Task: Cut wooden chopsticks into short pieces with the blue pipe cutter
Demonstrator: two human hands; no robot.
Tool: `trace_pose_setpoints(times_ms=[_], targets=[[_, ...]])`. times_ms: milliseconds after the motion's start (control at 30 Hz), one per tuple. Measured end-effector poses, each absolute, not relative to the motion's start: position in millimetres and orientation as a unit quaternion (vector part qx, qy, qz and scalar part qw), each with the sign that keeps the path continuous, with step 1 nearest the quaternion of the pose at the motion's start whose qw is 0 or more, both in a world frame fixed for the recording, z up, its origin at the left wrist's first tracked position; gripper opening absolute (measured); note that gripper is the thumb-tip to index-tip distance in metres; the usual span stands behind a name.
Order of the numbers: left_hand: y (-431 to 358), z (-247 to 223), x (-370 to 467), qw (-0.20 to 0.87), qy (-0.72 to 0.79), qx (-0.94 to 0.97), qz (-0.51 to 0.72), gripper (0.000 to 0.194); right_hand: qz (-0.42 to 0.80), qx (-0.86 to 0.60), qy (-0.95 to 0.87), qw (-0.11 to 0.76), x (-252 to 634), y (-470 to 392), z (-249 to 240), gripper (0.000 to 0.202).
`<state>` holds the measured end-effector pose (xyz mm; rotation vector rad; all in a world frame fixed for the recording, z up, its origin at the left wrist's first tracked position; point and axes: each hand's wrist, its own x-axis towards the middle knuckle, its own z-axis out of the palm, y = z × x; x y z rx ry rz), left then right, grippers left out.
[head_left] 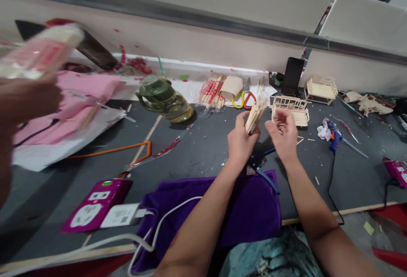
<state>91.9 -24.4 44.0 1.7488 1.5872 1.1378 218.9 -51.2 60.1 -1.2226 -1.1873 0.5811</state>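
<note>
A bundle of thin wooden sticks [253, 118] stands upright in my left hand [241, 138], whose fingers wrap round its lower end. Just to the right, my right hand [284, 135] is raised with its fingers curled loosely and apart, nothing visible in them. Behind it is a small wooden bench-like model [297, 118], partly hidden by the fingers. A second small wooden model [321, 89] stands farther back to the right. Under my hands lies a blue-handled tool [267, 180], at the edge of a purple cloth [248, 209].
At left, another person's hand [32, 99] holds a blurred plastic-wrapped packet [44, 50]. A green-lidded jug [165, 99], wrapped sticks [212, 90], scissors [244, 99] and a phone [293, 77] stand or lie behind. A blue glue gun [335, 138] is right; a magenta power strip [95, 205] is front left.
</note>
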Motion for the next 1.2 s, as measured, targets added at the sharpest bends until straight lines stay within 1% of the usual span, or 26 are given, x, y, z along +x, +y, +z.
trace_pose_setpoints(times_ms=[67,167,267,400,533,667,800,900,967,1100,1200], targets=[[-26.7,42.6,89.6,0.202,0.608,0.669,0.376,0.061,0.269,-0.535,-0.562,0.571,203.1,-55.0,61.3,0.048],[-29.9,38.3,90.9,0.143,0.603,0.707,0.340,0.060,0.214,-0.572,-0.580,0.539,185.8,-50.5,63.3,0.043],[-31.9,32.9,95.9,0.105,0.581,0.733,0.337,0.057,0.184,-0.588,-0.551,0.563,182.2,-42.2,60.1,0.035],[-34.2,28.7,101.8,0.082,0.575,0.753,0.308,0.058,0.181,-0.613,-0.499,0.586,190.3,-38.5,47.4,0.027],[-38.4,33.0,104.3,0.045,0.568,0.780,0.257,0.058,0.223,-0.620,-0.423,0.621,198.5,-37.4,35.2,0.018],[-40.5,41.5,103.5,0.022,0.570,0.801,0.182,0.056,0.289,-0.579,-0.343,0.681,199.8,-32.7,29.1,0.011],[-35.3,43.2,97.6,0.021,0.576,0.800,0.168,0.054,0.336,-0.517,-0.295,0.730,198.6,-29.8,29.7,0.009],[-27.8,40.0,90.9,0.031,0.591,0.786,0.181,0.051,0.379,-0.487,-0.263,0.742,201.8,-27.9,34.6,0.011],[-23.0,37.2,87.2,0.045,0.594,0.779,0.195,0.048,0.430,-0.463,-0.226,0.741,204.5,-26.2,38.9,0.014],[-17.6,31.9,85.9,0.099,0.576,0.772,0.249,0.042,0.533,-0.377,-0.162,0.740,201.9,-25.1,46.9,0.013],[-14.9,26.9,88.8,0.158,0.576,0.745,0.296,0.035,0.554,-0.329,-0.168,0.746,191.9,-28.0,51.9,0.009]])
